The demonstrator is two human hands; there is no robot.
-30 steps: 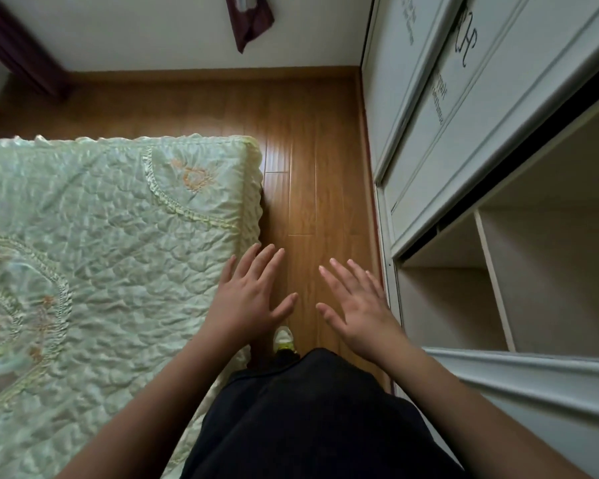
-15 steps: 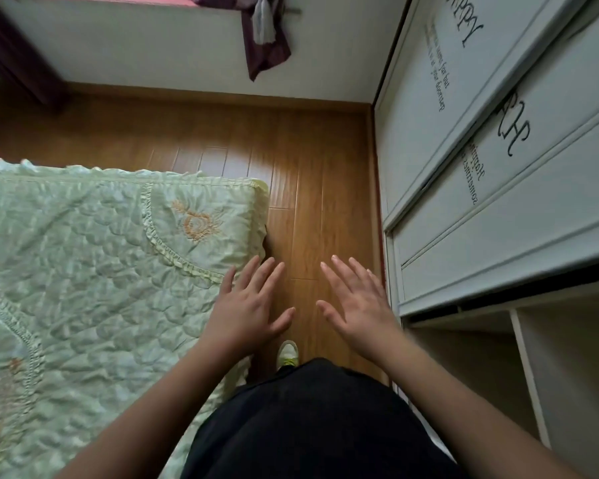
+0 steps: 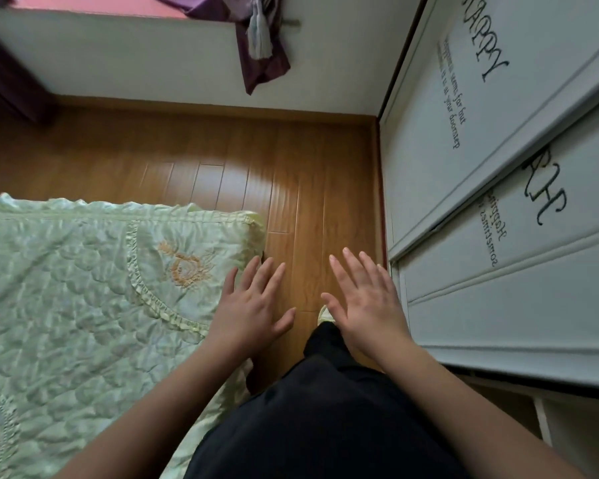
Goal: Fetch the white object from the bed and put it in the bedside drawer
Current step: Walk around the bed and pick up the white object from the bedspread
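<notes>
A bed (image 3: 83,288) with a pale green quilted cover fills the lower left. No white object shows on the part of the bed in view, and no bedside drawer is in sight. My left hand (image 3: 253,305) hovers over the bed's near right corner, fingers spread, holding nothing. Over the wooden floor, my right hand (image 3: 363,302) is held flat with its fingers apart and nothing in it.
A white wardrobe (image 3: 498,167) with sliding doors and black lettering lines the right side, open shelves at its lower right. A narrow strip of wooden floor (image 3: 308,184) runs between bed and wardrobe. A purple curtain (image 3: 260,39) hangs at the far wall.
The view has tilted up and moved forward along the aisle: the far wall and curtain show more, the open wardrobe shelves slid down and out. Both hands stay spread and empty.
</notes>
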